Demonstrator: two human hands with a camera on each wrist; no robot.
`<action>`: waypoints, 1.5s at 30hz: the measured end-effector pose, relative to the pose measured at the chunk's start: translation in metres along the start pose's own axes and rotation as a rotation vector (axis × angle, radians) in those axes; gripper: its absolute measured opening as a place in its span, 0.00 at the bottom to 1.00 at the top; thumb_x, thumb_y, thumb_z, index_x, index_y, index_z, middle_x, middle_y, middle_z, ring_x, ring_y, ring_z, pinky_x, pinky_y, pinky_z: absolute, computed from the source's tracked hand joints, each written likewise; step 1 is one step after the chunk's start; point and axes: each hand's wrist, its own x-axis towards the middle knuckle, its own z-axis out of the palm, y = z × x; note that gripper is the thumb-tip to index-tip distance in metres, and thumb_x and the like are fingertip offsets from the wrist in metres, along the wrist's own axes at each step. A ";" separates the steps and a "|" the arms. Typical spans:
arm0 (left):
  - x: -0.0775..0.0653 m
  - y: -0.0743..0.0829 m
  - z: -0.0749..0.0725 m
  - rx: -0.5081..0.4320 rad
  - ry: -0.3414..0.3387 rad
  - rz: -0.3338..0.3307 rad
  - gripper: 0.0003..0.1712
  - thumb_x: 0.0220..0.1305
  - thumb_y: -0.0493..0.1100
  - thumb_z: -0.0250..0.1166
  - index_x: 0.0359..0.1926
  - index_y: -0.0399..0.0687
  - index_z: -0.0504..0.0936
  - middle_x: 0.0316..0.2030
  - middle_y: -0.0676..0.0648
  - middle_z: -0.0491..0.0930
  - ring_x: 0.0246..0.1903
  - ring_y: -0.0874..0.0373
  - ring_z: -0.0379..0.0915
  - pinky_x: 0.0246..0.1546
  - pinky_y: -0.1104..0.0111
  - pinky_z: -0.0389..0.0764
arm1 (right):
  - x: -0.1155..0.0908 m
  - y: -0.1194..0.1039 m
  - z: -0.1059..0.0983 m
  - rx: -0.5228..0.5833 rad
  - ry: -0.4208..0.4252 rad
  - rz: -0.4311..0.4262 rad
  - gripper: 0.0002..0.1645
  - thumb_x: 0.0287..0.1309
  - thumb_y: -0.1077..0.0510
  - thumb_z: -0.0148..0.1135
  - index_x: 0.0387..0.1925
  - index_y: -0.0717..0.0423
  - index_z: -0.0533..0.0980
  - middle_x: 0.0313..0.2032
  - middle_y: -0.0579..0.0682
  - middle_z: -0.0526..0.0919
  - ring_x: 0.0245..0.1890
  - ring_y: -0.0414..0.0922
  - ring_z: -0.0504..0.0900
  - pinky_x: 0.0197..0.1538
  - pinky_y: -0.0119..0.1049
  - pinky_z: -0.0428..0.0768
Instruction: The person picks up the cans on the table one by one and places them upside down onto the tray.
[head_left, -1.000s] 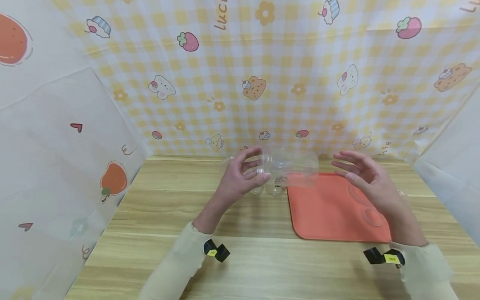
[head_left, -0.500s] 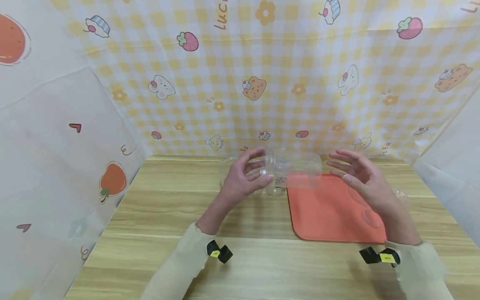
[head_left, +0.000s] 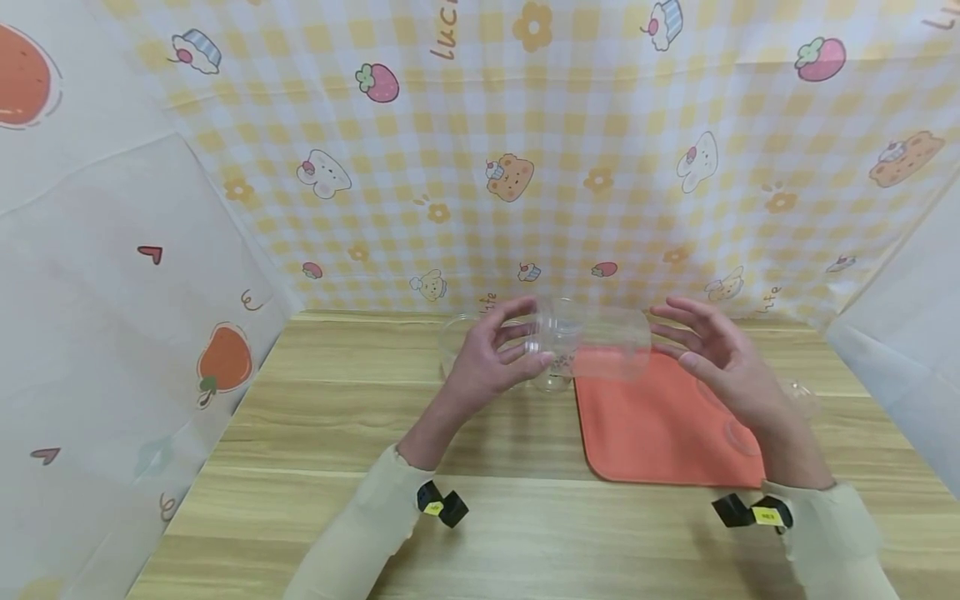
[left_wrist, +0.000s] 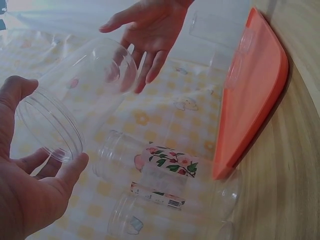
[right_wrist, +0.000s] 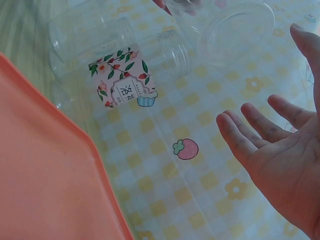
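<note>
While the left hand [head_left: 487, 358] pinches the clear jar [head_left: 603, 337] at its ridged mouth, thumb and fingers curled round the rim, jar is held sideways above the table [head_left: 525, 533], long axis running left to right; base faces the right hand [head_left: 723, 358], just beside but apart, fingers spread, holding nothing. Left is nearer, in contact.

In the middle of the head view, the jar [head_left: 603, 340] looks like clear plastic, smooth and glossy. Right of centre, the tray [head_left: 652, 433] seems to be plastic, smooth and rather matt. The table [head_left: 337, 417] at the bottom shows wood grain with soft shine. At the top, the backdrop [head_left: 450, 125] looks like creased cloth. The 2 sleeves [head_left: 352, 525], at the lower edge, are matt fabric.
</note>
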 end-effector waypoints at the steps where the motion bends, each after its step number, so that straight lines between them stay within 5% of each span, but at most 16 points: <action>1: 0.000 0.000 0.000 -0.002 -0.002 0.002 0.41 0.58 0.35 0.73 0.71 0.42 0.68 0.66 0.42 0.68 0.62 0.46 0.71 0.58 0.61 0.78 | 0.000 0.000 0.001 0.000 0.001 0.003 0.37 0.66 0.82 0.42 0.75 0.71 0.52 0.70 0.72 0.59 0.69 0.56 0.67 0.65 0.43 0.73; 27: 0.001 -0.004 0.010 -0.014 -0.026 0.037 0.40 0.58 0.35 0.72 0.71 0.41 0.68 0.66 0.41 0.67 0.62 0.46 0.71 0.58 0.60 0.77 | 0.003 0.003 0.006 0.038 -0.037 -0.019 0.38 0.69 0.76 0.52 0.75 0.73 0.49 0.72 0.70 0.58 0.68 0.54 0.67 0.65 0.42 0.73; 37: 0.001 -0.006 0.012 -0.012 -0.026 0.042 0.40 0.58 0.35 0.72 0.70 0.38 0.68 0.65 0.41 0.68 0.61 0.46 0.72 0.59 0.60 0.77 | 0.003 0.002 0.007 -0.035 -0.001 0.084 0.41 0.66 0.77 0.53 0.77 0.66 0.51 0.73 0.64 0.60 0.71 0.52 0.63 0.64 0.38 0.74; 45: 0.000 -0.006 0.014 -0.015 -0.032 0.045 0.40 0.58 0.34 0.72 0.71 0.38 0.68 0.65 0.39 0.68 0.61 0.44 0.72 0.59 0.59 0.77 | 0.007 0.002 0.012 0.044 -0.050 0.013 0.41 0.66 0.79 0.53 0.76 0.71 0.49 0.72 0.70 0.57 0.73 0.52 0.61 0.66 0.42 0.71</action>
